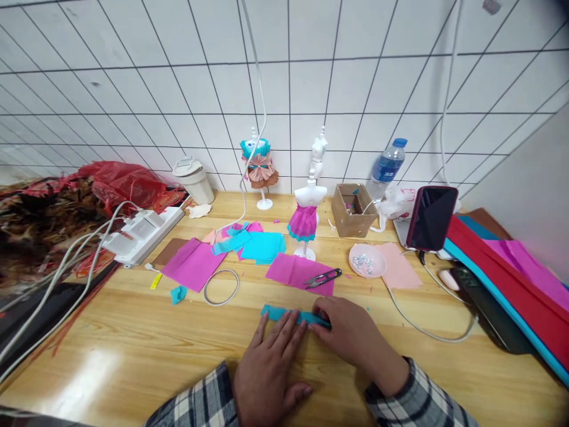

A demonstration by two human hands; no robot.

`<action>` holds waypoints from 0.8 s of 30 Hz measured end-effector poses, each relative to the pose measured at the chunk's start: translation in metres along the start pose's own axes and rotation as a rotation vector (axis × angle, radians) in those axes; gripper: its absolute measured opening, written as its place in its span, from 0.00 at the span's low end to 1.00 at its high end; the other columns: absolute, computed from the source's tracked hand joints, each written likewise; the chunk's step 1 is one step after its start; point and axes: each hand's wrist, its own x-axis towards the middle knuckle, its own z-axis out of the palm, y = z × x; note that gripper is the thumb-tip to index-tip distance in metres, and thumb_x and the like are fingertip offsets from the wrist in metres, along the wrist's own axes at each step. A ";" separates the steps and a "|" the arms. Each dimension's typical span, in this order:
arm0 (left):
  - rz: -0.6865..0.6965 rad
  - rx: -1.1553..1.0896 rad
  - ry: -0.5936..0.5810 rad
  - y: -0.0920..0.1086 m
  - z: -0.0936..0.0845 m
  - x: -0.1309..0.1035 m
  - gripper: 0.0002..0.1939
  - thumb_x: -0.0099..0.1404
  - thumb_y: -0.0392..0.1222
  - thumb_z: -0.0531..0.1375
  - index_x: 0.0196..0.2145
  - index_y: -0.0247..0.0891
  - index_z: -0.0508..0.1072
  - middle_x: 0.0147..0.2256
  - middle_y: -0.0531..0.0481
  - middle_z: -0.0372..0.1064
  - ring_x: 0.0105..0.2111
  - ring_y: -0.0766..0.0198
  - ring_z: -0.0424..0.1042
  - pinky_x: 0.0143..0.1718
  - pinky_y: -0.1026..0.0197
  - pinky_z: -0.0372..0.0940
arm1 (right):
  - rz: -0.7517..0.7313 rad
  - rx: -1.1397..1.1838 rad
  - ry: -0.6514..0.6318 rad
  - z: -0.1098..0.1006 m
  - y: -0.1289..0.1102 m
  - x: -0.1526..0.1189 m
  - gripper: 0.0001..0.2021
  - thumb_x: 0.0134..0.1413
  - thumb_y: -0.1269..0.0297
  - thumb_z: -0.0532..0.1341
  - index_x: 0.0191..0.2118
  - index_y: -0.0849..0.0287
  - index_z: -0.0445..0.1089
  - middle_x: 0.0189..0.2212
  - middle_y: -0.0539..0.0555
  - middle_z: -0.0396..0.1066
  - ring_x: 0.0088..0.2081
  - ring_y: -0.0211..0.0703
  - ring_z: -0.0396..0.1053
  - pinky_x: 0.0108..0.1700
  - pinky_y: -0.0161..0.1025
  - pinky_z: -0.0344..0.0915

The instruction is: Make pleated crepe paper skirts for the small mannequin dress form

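A narrow blue strip, which looks like crepe paper point(274, 311), lies crosswise on the wooden table in front of me. My left hand point(273, 362) rests flat, its outstretched fingertips pressing on the strip's middle. At the strip's right end, my right hand point(347, 329) has thumb and fingers closed on the paper; part of that end is hidden beneath them. Just beyond, black thread snips point(323, 279) lie on a magenta sheet point(284, 270). Behind that stands a small white mannequin point(310, 194) in a magenta skirt point(303, 222) with a blue hem.
Blue sheets point(264, 246) and another magenta sheet point(193, 264) lie left of centre. A dish of beads point(368, 261), a cardboard box point(354, 210) and a propped phone point(432, 218) stand right. A white power strip point(146, 234) and cables occupy the left; a coiled cable point(221, 287) lies nearer.
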 end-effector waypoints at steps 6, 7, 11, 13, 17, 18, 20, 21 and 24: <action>0.004 -0.026 0.002 -0.002 0.000 -0.001 0.46 0.62 0.68 0.50 0.69 0.44 0.39 0.69 0.41 0.39 0.67 0.44 0.46 0.63 0.30 0.34 | 0.036 0.060 0.015 -0.003 0.018 -0.012 0.04 0.55 0.64 0.61 0.37 0.53 0.72 0.35 0.50 0.74 0.38 0.46 0.70 0.38 0.38 0.59; 0.007 -0.029 0.009 -0.002 0.000 -0.001 0.46 0.62 0.68 0.50 0.69 0.44 0.40 0.69 0.40 0.39 0.66 0.43 0.46 0.63 0.30 0.34 | 0.041 0.055 0.008 -0.003 0.019 -0.011 0.04 0.56 0.63 0.60 0.35 0.53 0.72 0.34 0.51 0.75 0.38 0.46 0.70 0.38 0.38 0.58; 0.000 -0.044 0.033 -0.002 -0.001 -0.001 0.46 0.61 0.69 0.50 0.68 0.44 0.41 0.68 0.38 0.41 0.66 0.42 0.47 0.62 0.28 0.34 | 0.071 0.060 -0.017 -0.005 0.021 -0.010 0.07 0.59 0.62 0.58 0.33 0.54 0.72 0.33 0.51 0.75 0.37 0.45 0.70 0.35 0.38 0.56; -0.009 -0.046 0.035 -0.001 -0.001 0.000 0.46 0.61 0.70 0.50 0.68 0.46 0.41 0.68 0.38 0.42 0.65 0.41 0.48 0.61 0.26 0.34 | 0.082 0.070 -0.027 -0.005 0.021 -0.010 0.09 0.60 0.60 0.57 0.32 0.55 0.72 0.32 0.51 0.75 0.35 0.45 0.70 0.34 0.37 0.56; -0.026 -0.041 0.036 0.000 -0.001 0.000 0.45 0.60 0.71 0.49 0.68 0.49 0.43 0.68 0.39 0.43 0.65 0.41 0.49 0.60 0.25 0.35 | 0.098 0.021 -0.017 -0.003 0.019 -0.012 0.12 0.62 0.59 0.56 0.30 0.55 0.72 0.31 0.51 0.75 0.35 0.44 0.70 0.34 0.37 0.55; -0.041 -0.036 0.039 0.001 -0.001 0.000 0.45 0.60 0.72 0.48 0.68 0.49 0.44 0.68 0.39 0.43 0.65 0.41 0.50 0.60 0.25 0.34 | 0.106 0.001 -0.012 -0.002 0.019 -0.012 0.12 0.61 0.59 0.56 0.30 0.55 0.71 0.31 0.51 0.75 0.35 0.44 0.70 0.34 0.37 0.55; -0.075 -0.008 0.058 0.003 -0.001 0.001 0.45 0.59 0.73 0.47 0.67 0.49 0.47 0.68 0.40 0.44 0.65 0.41 0.50 0.60 0.24 0.32 | 0.121 -0.033 -0.002 0.000 0.019 -0.012 0.11 0.61 0.59 0.56 0.30 0.55 0.71 0.30 0.51 0.75 0.36 0.45 0.71 0.34 0.37 0.55; -0.081 0.015 0.070 0.005 -0.002 0.001 0.45 0.58 0.74 0.47 0.67 0.49 0.48 0.68 0.40 0.44 0.64 0.40 0.50 0.60 0.24 0.31 | 0.126 -0.045 0.000 0.001 0.019 -0.012 0.11 0.61 0.59 0.57 0.30 0.55 0.72 0.30 0.51 0.75 0.36 0.45 0.71 0.34 0.37 0.55; -0.038 0.082 0.088 0.010 -0.004 0.005 0.42 0.62 0.70 0.47 0.66 0.44 0.52 0.67 0.41 0.46 0.65 0.42 0.50 0.63 0.30 0.36 | 0.122 -0.069 0.001 0.003 0.018 -0.011 0.11 0.61 0.59 0.57 0.30 0.55 0.72 0.31 0.52 0.75 0.36 0.46 0.71 0.35 0.38 0.56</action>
